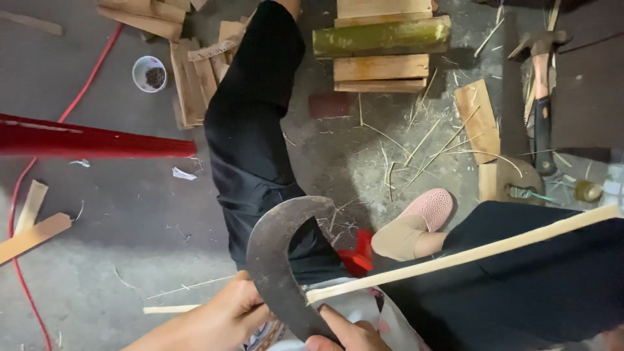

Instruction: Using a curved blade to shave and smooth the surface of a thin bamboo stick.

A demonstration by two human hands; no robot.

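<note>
The right hand [348,335] is wrapped around the base of a curved dark blade [279,260], a sickle-like knife whose hooked tip arcs up and to the right; the grip sits low at the bottom edge of the view, so the handle itself is hidden. The left hand [224,318] is closed on a long pale bamboo strip [468,253], pinching it just beside the blade, with a short end of the strip poking out to the left past the fingers. The strip runs across the person's lap (dark trousers, one pink slipper [429,208] showing) and slopes up to the right edge; it meets the blade's edge close to the left hand, which looks placed to steady the strip where the steel bites, while the lap gives the long end support. On the concrete floor [117,195] beyond lie a green bamboo section [380,38] resting on split wooden blocks, a hammer [539,78] at the right, a small white cup [149,73], a red bar [91,142], a red cable and scattered shavings.
</note>
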